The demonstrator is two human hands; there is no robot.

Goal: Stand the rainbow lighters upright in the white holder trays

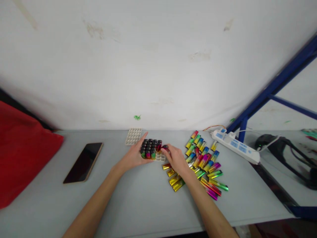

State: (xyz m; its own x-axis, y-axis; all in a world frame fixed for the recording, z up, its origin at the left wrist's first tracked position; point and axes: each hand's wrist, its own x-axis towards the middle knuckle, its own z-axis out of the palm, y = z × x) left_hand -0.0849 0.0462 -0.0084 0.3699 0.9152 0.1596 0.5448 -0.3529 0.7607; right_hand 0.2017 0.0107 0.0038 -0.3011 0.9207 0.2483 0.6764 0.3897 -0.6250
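Several black-topped lighters (149, 147) stand upright in rows in a pale tray (160, 156), whose right end shows bare slots. My left hand (135, 153) is wrapped round the left side of this block, thumb stretched up behind it. At the right end, my right hand (174, 157) pinches a dark-topped lighter (164, 147) over the tray. Loose lighters with shiny metallic bodies (203, 160) in yellow, green, red, blue and purple lie in a pile to the right, partly under my right forearm. A second pale tray (133, 136) with bare slots lies behind my left hand.
A dark phone (83, 162) lies on the grey table (138, 205) at the left, near a red cloth (27, 148). At the right are a white power strip (236, 146), a blue metal frame (272, 82) and a black device with a strap (287, 157). A white wall rises behind.
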